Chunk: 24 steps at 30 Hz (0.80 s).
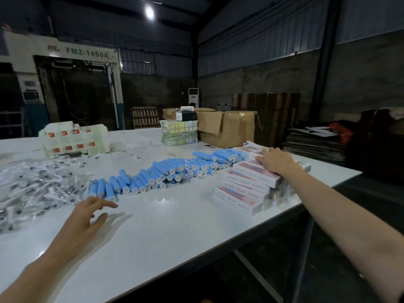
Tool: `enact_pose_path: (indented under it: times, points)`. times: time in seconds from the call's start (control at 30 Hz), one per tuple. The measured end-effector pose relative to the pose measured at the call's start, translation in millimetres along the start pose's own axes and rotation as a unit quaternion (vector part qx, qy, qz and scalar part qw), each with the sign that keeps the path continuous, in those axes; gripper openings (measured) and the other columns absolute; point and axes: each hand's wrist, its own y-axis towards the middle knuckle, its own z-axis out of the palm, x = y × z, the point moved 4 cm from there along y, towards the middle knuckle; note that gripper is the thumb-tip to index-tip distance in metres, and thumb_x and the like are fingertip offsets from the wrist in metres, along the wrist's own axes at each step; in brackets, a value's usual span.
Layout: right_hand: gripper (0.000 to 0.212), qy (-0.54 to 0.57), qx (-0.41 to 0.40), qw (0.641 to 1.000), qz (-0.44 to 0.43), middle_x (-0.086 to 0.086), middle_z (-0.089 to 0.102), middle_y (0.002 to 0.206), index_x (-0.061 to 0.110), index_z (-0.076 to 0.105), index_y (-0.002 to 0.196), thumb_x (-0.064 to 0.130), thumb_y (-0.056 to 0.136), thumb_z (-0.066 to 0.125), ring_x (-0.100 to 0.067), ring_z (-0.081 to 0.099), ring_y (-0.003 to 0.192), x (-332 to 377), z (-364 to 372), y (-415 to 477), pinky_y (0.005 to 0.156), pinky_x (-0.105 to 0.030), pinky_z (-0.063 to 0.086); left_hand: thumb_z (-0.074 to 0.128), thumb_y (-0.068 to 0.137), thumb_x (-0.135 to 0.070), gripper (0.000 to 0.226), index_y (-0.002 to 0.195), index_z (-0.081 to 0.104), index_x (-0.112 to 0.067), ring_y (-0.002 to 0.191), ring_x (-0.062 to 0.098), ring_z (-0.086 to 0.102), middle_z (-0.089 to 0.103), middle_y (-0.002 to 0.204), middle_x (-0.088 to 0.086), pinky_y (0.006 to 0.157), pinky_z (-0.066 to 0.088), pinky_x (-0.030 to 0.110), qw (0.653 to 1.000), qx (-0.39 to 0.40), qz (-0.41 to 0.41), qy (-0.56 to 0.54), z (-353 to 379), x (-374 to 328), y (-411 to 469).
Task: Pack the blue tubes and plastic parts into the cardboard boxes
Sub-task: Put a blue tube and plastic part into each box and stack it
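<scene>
Two hands out, neither clasping anything

Right hand [276, 160] lies palm down on the top of the stack of white-and-pink boxes [247, 184], fingers stretched flat along the uppermost box and not curled round it. The left hand [87, 215] hovers just above the table [175, 232], fingers spread and relaxed, holding nothing; its fingertips are near the closest end of the blue tubes [175, 171].

Those tubes lie on their sides in a long heaped band across the middle of the table, running from in front of the left hand to the far end of the box stack, white caps facing the person. The boxes are stepped in a slanting pile at the table's right edge. Left of the tubes, a loose heap of plastic parts [32, 189] in clear wrapping covers the near-left corner.

Behind the boxes a white handheld device [251, 145] rests beside a brown carton [225, 127], with a wrapped bundle [179, 132] to its left
</scene>
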Motion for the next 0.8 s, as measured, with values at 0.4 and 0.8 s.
enact_pose_path:
  times: [0.4, 0.8]
  points:
    - [0.027, 0.086, -0.178, 0.970, -0.141, -0.007, 0.066, 0.100, 0.013, 0.059, 0.105, 0.032, 0.110, 0.040, -0.025, 0.061, 0.089, 129, -39, -4, 0.078, -0.040, 0.047, 0.068, 0.104, -0.016, 0.032, 0.110, 0.071, -0.047, 0.096, 0.004, 0.065, 0.068, 0.105, -0.022, 0.083, 0.050, 0.026, 0.998, -0.017, -0.058, -0.019, -4, 0, -4]
    - [0.036, 0.371, -0.110, 0.875, -0.293, -0.009, 0.053, 0.070, 0.013, 0.049, 0.076, 0.031, 0.107, 0.046, -0.035, 0.051, 0.069, 398, -37, -94, 0.060, -0.040, 0.036, 0.064, 0.101, -0.035, 0.011, 0.102, 0.070, -0.044, 0.076, -0.003, 0.064, 0.069, 0.076, -0.020, 0.067, 0.050, 0.030, 0.983, -0.088, -0.136, 0.083, -18, 4, -7]
